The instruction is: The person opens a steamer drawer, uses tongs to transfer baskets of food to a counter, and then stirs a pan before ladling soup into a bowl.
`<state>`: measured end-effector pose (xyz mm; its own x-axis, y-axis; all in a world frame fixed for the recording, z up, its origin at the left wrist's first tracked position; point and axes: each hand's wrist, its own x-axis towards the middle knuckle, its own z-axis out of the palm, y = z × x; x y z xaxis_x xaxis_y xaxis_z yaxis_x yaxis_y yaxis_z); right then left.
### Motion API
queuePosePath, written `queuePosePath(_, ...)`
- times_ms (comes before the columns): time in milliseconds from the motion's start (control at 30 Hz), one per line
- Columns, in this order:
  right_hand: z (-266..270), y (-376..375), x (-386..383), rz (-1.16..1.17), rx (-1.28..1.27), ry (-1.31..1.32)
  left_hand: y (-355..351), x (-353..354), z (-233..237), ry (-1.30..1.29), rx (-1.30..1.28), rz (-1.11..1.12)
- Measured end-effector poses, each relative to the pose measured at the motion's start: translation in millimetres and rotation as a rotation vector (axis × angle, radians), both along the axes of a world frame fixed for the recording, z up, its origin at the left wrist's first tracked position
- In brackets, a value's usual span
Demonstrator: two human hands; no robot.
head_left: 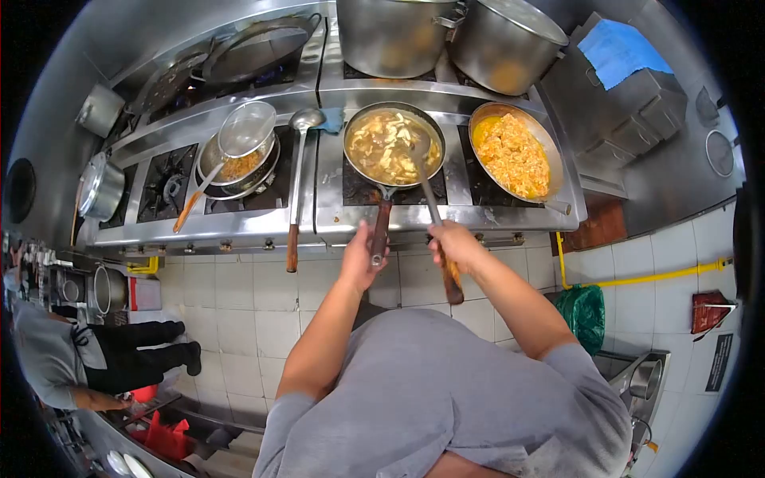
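A frying pan sits on a burner at the middle of the stove, filled with brown broth and pale pieces of food. My left hand is closed around its dark wooden handle, which points toward me. In my right hand is a long ladle with a metal shaft and wooden grip. The ladle's head lies in the broth at the pan's right side, partly hidden by liquid. Right of it, a second pan holds an orange, chunky mixture in yellow oil.
Another ladle lies across the stovetop beside a blue cloth. Left of it, a strainer rests over a pan. Large stockpots stand behind. A lidded pot is at far left. A co-worker stands lower left.
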<state>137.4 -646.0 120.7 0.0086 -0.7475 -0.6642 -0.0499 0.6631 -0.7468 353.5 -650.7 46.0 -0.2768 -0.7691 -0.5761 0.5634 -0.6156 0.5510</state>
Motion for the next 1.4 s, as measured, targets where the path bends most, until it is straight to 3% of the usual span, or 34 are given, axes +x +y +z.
queuePosePath(100,33.0,-1.8,7.9,-0.005,0.106,-0.115,10.1,12.9,-74.6,0.000,0.081,0.046)
queuePosePath(167,18.3,-35.3,-14.2,-0.084,0.193,-0.692,28.8,23.4,-113.8,-0.128,0.182,-0.069)
queuePosePath(233,4.5,-41.1,-8.1,-0.109,0.115,-0.613,42.7,37.3,-130.6,-0.161,0.169,-0.112)
queuePosePath(300,-15.0,-33.9,3.4,-0.078,-0.015,-0.166,55.4,55.5,-129.0,-0.201,0.153,-0.147)
queuePosePath(333,-17.1,-23.2,7.5,-0.056,0.008,-0.107,62.7,66.2,-123.2,-0.241,0.155,-0.121)
queuePosePath(467,37.5,7.4,27.3,-0.108,0.132,-0.203,95.2,113.4,-142.0,-0.325,0.238,0.016)
queuePosePath(533,42.3,-10.0,10.4,-0.020,0.210,-0.487,110.8,134.6,-169.3,-0.398,0.295,-0.004)
queuePosePath(567,30.9,-19.9,2.0,-0.095,0.202,-0.640,116.1,140.1,-173.0,-0.443,0.339,-0.013)
queuePosePath(633,14.6,-35.0,4.6,-0.124,0.085,-0.545,127.2,149.7,-189.0,-0.482,0.330,-0.045)
queuePosePath(733,-13.0,-26.3,27.7,-0.129,0.013,-0.101,128.4,159.3,-177.6,-0.511,0.304,-0.049)
queuePosePath(867,25.5,2.2,47.6,-0.131,0.128,-0.157,127.0,171.4,-167.8,-0.480,0.290,0.071)
queuePosePath(933,36.9,-7.8,31.7,-0.022,0.179,-0.403,125.5,174.1,-171.9,-0.483,0.309,0.068)
queuePosePath(1033,14.5,-40.3,15.4,-0.150,0.160,-0.579,119.7,171.0,-171.2,-0.496,0.314,0.044)
queuePosePath(1100,-10.5,-41.7,28.9,-0.106,0.008,-0.251,113.2,167.3,-154.6,-0.511,0.293,0.008)
queuePosePath(1167,-20.8,-25.7,41.1,-0.089,0.028,-0.081,108.2,165.2,-142.7,-0.524,0.273,0.022)
queuePosePath(1267,18.6,-1.3,50.7,-0.091,0.074,-0.113,103.1,162.7,-141.6,-0.525,0.257,0.043)
queuePosePath(1333,51.1,3.1,41.4,-0.088,0.237,-0.398,98.3,158.0,-153.7,-0.506,0.264,0.022)
queuePosePath(1400,46.3,-22.5,20.3,-0.062,0.208,-0.466,87.9,141.8,-170.5,-0.515,0.211,-0.089)
